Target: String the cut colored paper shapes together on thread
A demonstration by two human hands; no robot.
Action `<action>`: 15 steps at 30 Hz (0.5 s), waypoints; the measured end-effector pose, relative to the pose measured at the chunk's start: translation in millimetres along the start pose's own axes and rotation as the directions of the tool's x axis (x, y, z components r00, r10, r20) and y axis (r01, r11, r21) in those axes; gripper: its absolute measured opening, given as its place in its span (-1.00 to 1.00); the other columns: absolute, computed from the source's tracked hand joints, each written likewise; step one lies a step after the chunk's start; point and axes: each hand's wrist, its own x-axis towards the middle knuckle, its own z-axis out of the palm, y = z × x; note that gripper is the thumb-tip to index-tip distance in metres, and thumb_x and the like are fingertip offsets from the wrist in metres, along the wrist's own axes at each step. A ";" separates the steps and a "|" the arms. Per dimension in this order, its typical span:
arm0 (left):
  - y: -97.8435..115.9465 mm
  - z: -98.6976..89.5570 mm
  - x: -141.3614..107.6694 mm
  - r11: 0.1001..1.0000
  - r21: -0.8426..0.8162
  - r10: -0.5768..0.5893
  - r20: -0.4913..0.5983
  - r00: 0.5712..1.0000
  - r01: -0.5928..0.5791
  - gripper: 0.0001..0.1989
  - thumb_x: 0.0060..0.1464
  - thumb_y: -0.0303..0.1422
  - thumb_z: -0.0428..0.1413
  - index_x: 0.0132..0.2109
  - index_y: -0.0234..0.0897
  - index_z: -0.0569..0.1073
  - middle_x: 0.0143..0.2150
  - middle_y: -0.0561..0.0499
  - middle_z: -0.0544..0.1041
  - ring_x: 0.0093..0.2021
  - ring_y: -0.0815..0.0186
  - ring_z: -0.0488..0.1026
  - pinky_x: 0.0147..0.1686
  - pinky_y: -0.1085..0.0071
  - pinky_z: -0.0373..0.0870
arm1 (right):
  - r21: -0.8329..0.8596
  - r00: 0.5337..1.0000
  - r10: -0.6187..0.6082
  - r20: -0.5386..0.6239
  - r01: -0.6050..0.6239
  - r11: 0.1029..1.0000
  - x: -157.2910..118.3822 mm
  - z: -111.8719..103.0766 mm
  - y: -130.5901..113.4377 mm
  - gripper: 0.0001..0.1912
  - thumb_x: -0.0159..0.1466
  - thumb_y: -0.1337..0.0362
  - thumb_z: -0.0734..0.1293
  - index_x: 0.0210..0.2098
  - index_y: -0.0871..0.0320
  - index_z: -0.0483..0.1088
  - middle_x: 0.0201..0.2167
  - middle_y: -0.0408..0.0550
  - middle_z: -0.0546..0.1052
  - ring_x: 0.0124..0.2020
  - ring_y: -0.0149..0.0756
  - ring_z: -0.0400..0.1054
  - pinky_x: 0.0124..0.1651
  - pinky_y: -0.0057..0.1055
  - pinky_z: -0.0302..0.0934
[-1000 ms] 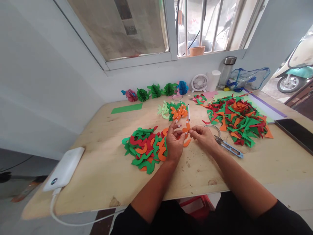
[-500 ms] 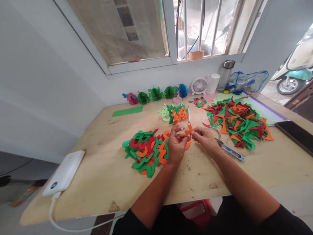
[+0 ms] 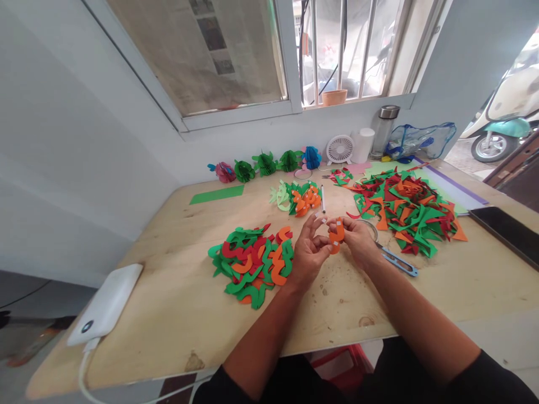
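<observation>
An orange curved paper cutout (image 3: 339, 231) with small white squares on it is held up between my hands, above the table. My left hand (image 3: 310, 249) pinches its lower end between thumb and a finger. Small white squares (image 3: 324, 221) sit on the raised fingertips of that same hand. My right hand (image 3: 357, 240) grips the upper part of the cutout, its fingers closed behind the paper. Left of my hands lies a pile of wavy green, red and orange cutouts (image 3: 248, 264). Beyond them is a cluster of orange and green cutouts (image 3: 306, 201), beside a white pen (image 3: 323, 199).
A heap of paper scraps (image 3: 421, 210) spreads at the right, near a black phone (image 3: 505, 230). By my right wrist lie a blue-handled cutter (image 3: 400, 262) and a tape roll (image 3: 370, 227). A white power bank (image 3: 105, 306) rests at the left; a small fan (image 3: 340, 150) stands behind.
The orange cutout has moved slightly right and turned in my fingers, away from the pen. My left hand has shifted right with it. The camera view has shifted a little.
</observation>
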 end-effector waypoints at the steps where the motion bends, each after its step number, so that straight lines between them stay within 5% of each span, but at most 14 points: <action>1: -1.4 -0.2 -0.4 1.000 0.015 0.003 0.010 1.000 -0.003 -0.21 -0.15 -0.48 0.19 0.23 -0.03 0.12 0.26 -0.17 0.21 -0.36 0.54 0.41 -0.30 0.48 0.41 | 0.003 1.000 0.007 -0.006 -0.007 1.000 -0.1 -0.2 -0.1 -0.69 -0.10 0.07 0.45 -0.48 0.18 0.43 -0.58 -0.17 0.40 -0.54 -0.45 0.19 -0.52 -0.50 0.05; 15: -8.6 -0.6 -5.1 0.964 0.236 0.103 0.086 0.991 -0.121 -0.26 -0.07 -0.55 0.07 0.26 -0.01 0.11 0.22 -0.12 0.28 -0.32 0.46 0.45 -0.26 0.41 0.44 | 0.149 0.995 0.096 -0.035 -0.089 0.985 0.0 0.2 -1.7 -0.65 -0.12 0.08 0.50 -0.48 0.18 0.40 -0.59 -0.20 0.38 -0.57 -0.49 0.16 -0.52 -0.50 0.04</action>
